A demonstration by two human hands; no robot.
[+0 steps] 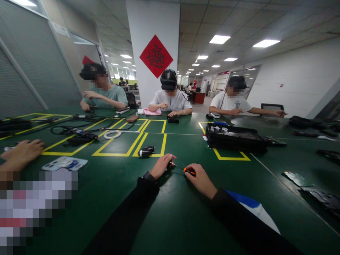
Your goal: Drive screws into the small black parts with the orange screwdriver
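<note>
At the table's (170, 212) near middle, a screwdriver (186, 170) lies between the left hand (162, 167) and right hand (201, 180). Left lies a phone (65, 163); beyond it, a cable coil (112, 137). Farther right sits an open casing (233, 142); a column (153, 21) stands far behind.

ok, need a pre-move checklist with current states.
1. Screwdriver in right hand: ok, held by its orange-and-black handle.
2. Shaft clear of left hand: not ok, it runs up to the fingers.
3. Left-hand contents: cannot tell, fingers hide any small part.
4. Smartphone apart from both hands: ok.
5. Black open-topped housing apart from right hand: ok, it sits farther back.
</note>
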